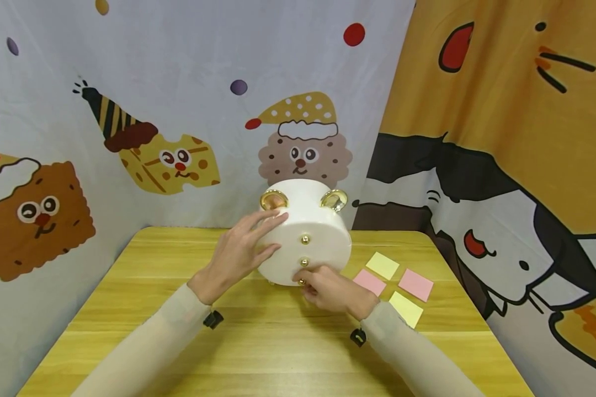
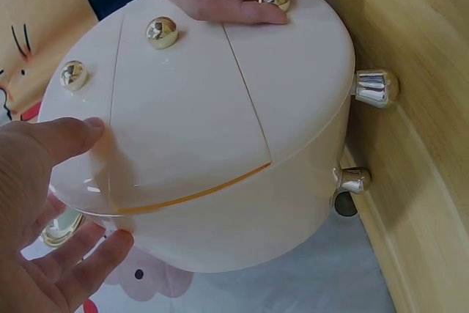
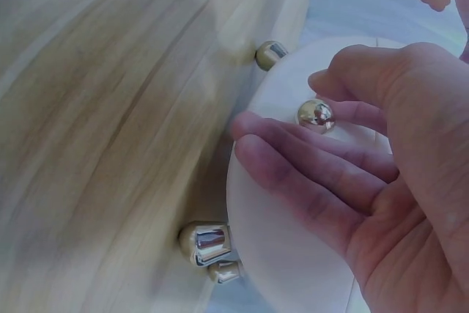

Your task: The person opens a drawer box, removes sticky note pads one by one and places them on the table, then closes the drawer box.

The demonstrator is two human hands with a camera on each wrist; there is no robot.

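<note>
A white rounded drawer box (image 1: 278, 242) with two gold ears stands on short gold feet (image 2: 375, 89). Its front is split into three sections, each bearing a round gold knob. My left hand (image 1: 235, 251) rests at the box's upper left, with thumb (image 2: 69, 139) on the front and the other fingers extended along the side. Down at the lowest knob (image 3: 316, 116), my right hand (image 1: 330, 288) pinches with thumb and index finger around it. Its remaining fingers lie against the front below. Above this stand the middle knob (image 1: 304, 262) and top knob (image 1: 305, 239).
To the right of the box lie two yellow sticky notes (image 1: 383, 266) and two pink ones (image 1: 415, 285), flat on the wooden table (image 1: 258, 353). Curtains with cartoon prints (image 1: 193, 66) hang behind the table and along its right side.
</note>
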